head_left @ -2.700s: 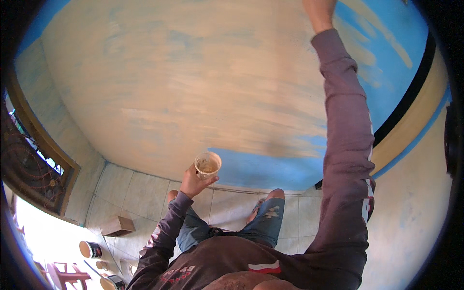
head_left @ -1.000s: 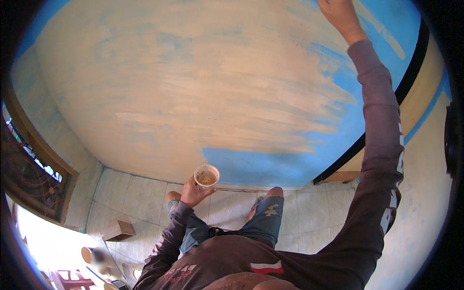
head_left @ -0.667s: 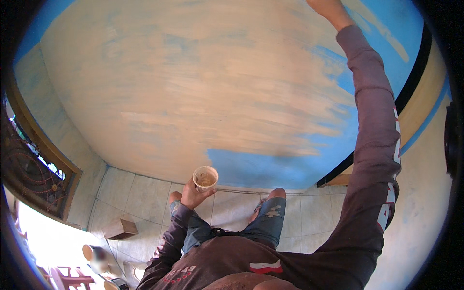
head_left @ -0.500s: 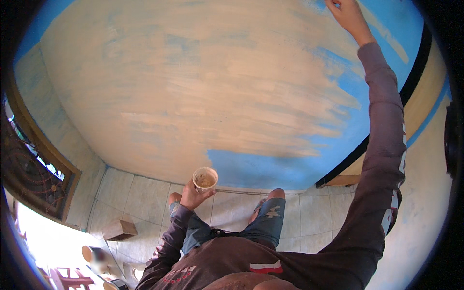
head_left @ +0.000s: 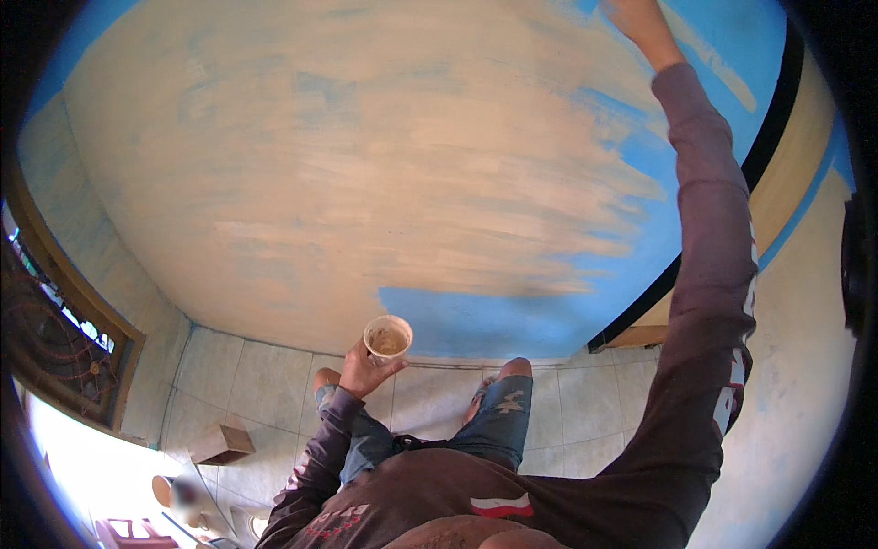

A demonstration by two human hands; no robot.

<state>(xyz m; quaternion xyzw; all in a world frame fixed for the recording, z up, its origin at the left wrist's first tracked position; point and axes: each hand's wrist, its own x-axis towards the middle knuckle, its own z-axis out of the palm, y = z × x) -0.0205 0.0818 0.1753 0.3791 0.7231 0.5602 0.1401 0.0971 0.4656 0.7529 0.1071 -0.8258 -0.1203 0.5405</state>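
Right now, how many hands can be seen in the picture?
2: the left hand, holding the cup; the right hand, at the top edge, partly cut off.

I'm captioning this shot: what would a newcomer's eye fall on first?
Probably the broad wall filling the upper view, streaky beige with a vivid blue patch along its lower part. Next, the right hand at the top edge, right of centre, and the pale cup in the left hand, just below and left of centre.
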